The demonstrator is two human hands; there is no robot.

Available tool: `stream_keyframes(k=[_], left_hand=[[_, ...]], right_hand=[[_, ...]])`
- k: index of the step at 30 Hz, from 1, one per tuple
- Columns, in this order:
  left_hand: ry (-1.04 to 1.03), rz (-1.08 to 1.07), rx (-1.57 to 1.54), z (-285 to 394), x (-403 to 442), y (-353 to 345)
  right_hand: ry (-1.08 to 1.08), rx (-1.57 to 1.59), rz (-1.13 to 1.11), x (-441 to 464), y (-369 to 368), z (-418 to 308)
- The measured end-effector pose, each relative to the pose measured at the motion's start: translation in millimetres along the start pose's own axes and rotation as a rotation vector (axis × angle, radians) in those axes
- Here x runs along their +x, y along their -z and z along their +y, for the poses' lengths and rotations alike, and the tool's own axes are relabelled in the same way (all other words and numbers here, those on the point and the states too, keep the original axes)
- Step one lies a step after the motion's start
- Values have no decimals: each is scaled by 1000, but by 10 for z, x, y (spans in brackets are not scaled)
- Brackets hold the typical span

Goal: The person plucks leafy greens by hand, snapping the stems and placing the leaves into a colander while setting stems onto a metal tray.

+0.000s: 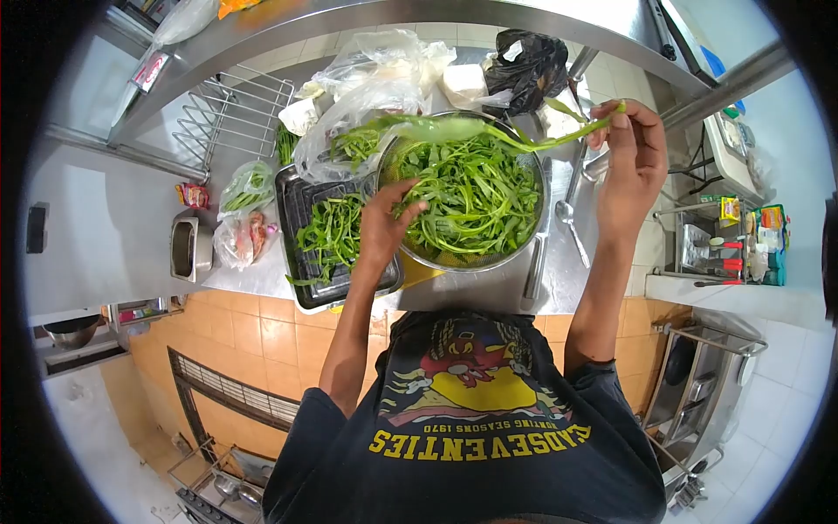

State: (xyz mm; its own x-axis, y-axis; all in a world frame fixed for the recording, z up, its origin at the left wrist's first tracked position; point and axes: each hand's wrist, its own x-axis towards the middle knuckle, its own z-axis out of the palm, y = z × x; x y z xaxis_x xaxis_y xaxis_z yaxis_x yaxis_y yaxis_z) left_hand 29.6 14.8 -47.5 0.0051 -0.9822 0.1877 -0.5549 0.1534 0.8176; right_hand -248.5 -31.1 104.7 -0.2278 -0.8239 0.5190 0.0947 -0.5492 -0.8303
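My right hand (630, 162) is raised right of the colander, its fingers pinched round the end of a long leafy green stalk (546, 143). The stalk stretches left, its blurred leaves over the far rim of the metal mesh colander (547, 210). Cut leafy greens (476, 196) fill the colander. My left hand (388, 218) is at the colander's left side, thumb and fingers apart, nothing seen between them. Left of it, more greens (330, 234) lie in a black tray (292, 196), partly hidden by my forearm.
Behind the colander are clear plastic bags (371, 74) and a black plastic bag (528, 70). A knife (537, 262) and a spoon (573, 234) lie to the right on the steel table (572, 284). A wire rack (231, 118) and metal container (189, 249) stand left. A steel shelf (419, 24) crosses above.
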Motion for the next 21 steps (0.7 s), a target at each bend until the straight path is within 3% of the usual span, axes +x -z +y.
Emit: stream_keyframes(k=[4, 10, 16, 21], left_hand=[[-176, 174, 272, 283, -13, 64], [-102, 259, -108, 542, -20, 71], [-323, 104, 61, 697, 79, -17], [-256, 83, 71, 759, 76, -24]], right_hand=[[-114, 68, 42, -44, -27, 33], [-429, 177, -112, -311, -177, 352], [-571, 284, -190, -480, -291, 590], [-618, 331, -218, -515, -330, 585]])
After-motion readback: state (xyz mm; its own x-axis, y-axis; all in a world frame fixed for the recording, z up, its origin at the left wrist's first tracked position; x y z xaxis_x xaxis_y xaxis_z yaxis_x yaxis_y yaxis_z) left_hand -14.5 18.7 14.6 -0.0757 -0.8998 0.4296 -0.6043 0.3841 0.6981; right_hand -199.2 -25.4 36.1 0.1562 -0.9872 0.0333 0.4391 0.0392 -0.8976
